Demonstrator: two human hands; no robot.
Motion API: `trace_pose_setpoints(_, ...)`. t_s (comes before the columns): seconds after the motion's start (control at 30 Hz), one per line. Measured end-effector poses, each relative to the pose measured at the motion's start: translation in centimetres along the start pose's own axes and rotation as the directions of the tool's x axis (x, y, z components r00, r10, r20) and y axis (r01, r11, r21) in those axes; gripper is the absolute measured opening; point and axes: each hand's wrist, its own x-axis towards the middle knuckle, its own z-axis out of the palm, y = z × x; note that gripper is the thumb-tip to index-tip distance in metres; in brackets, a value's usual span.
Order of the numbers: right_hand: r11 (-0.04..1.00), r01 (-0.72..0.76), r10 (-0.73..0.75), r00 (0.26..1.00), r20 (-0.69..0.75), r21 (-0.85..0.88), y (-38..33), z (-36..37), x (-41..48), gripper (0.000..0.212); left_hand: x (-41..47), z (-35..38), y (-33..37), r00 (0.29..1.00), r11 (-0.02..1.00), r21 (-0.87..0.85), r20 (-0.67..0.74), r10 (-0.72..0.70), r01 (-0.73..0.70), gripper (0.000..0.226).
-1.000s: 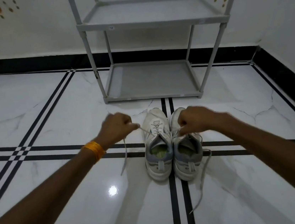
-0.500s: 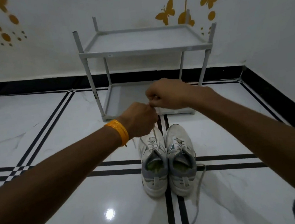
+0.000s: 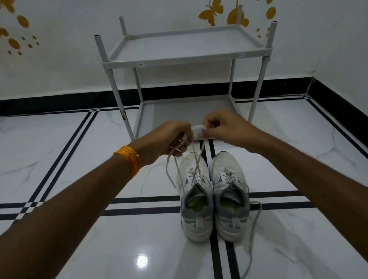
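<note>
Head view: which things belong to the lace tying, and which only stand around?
In the job: left hand, right hand, the lace they pinch, the shoe on the left.
Just around: the shoe on the right, the grey rack, the butterfly stickers.

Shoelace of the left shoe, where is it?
In the head view, centre, the shoelace rises from the left shoe, pinched by the left hand and right hand, just before the grey rack.
</note>
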Motion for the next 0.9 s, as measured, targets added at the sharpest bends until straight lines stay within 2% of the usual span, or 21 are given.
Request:
trace_pose_setpoints(0.1,0.945,-0.091,0.109,0.993,-0.039,0.313,-1.7,-1.1,-0.4,0.024,-0.3,-0.6,-0.8,0.998,0.998,-0.05,0.042,0.05,-0.047,0.003)
trace_pose_setpoints(0.17,0.875,-0.095,0.094,0.995,0.026,0.474,-3.9,-1.7,-0.4,0.026,-0.1,0.0,-1.2,0.997,0.997,0.009,0.03,0.07,-0.07,0.019)
trace_pose_setpoints(0.27,0.828,-0.046,-0.031,0.991,0.128,0.559,-7.4,-1.7,0.1,0.02,0.5,2.3,-1.3,0.983,0.985,0.133,-0.135,0.127,-0.109,0.039)
trace_pose_setpoints(0.33,0.777,-0.046,-0.031,0.993,0.112,0.627,-8.5,-1.4,1.0,0.019,0.9,3.4,-1.5,0.902,0.925,0.321,-0.305,0.306,-0.205,0.034)
trace_pose_setpoints(0.4,0.661,-0.086,0.078,0.996,0.046,0.745,-8.2,-1.0,2.2,0.018,1.2,3.6,-2.4,0.769,0.798,0.553,-0.395,0.502,-0.237,0.029)
trace_pose_setpoints(0.47,0.47,-0.132,0.251,0.968,0.011,0.873,-6.4,-0.6,3.2,0.016,1.0,3.2,-3.1,0.688,0.723,0.656,-0.422,0.59,-0.218,0.03)
trace_pose_setpoints(0.53,0.298,-0.168,0.41,0.911,0.033,0.94,-3.8,0.1,3.8,0.016,0.4,3.0,-3.6,0.656,0.67,0.706,-0.397,0.642,-0.228,0.03)
trace_pose_setpoints(0.57,0.25,-0.198,0.471,0.88,0.059,0.948,-2.5,0.5,3.9,0.016,0.1,3.0,-3.7,0.649,0.631,0.738,-0.361,0.67,-0.241,0.029)
trace_pose_setpoints(0.63,0.206,-0.267,0.539,0.834,0.119,0.941,-0.2,1.4,3.6,0.01,-0.4,3.1,-3.9,0.632,0.532,0.793,-0.255,0.732,-0.297,0.022)
trace_pose_setpoints(0.67,0.19,-0.296,0.566,0.812,0.142,0.936,0.6,1.9,3.4,0.009,-0.4,3.1,-3.8,0.648,0.514,0.795,-0.211,0.732,-0.321,0.019)
trace_pose_setpoints(0.7,0.169,-0.326,0.583,0.794,0.172,0.93,1.1,2.4,3.2,0.009,-0.3,3.1,-3.7,0.7,0.553,0.762,-0.19,0.689,-0.337,0.018)
trace_pose_setpoints(0.73,0.161,-0.358,0.588,0.784,0.202,0.92,1.7,2.9,3.0,0.009,-0.1,3.0,-3.3,0.794,0.664,0.675,-0.189,0.578,-0.323,0.016)
trace_pose_setpoints(0.77,0.18,-0.395,0.584,0.78,0.225,0.901,2.1,3.3,2.8,0.009,0.1,2.7,-2.7,0.915,0.842,0.483,-0.176,0.364,-0.242,0.014)
trace_pose_setpoints(0.8,0.224,-0.437,0.575,0.781,0.243,0.871,2.2,3.6,2.5,0.01,0.3,2.4,-2.0,0.991,0.979,0.194,-0.099,0.087,-0.067,0.013)
trace_pose_setpoints(0.83,0.296,-0.461,0.58,0.783,0.226,0.837,2.2,3.8,2.2,0.016,0.3,2.0,-1.3,0.987,0.983,-0.094,0.039,-0.158,0.161,0.016)
trace_pose_setpoints(0.87,0.391,-0.449,0.587,0.794,0.158,0.803,2.2,3.9,1.9,0.021,0.3,1.7,-0.9,0.949,0.902,-0.299,0.147,-0.278,0.31,0.02)
trace_pose_setpoints(0.9,0.513,-0.403,0.577,0.815,0.043,0.758,2.0,3.9,1.4,0.02,0.4,1.3,-0.7,0.935,0.838,-0.415,0.179,-0.306,0.353,0.024)
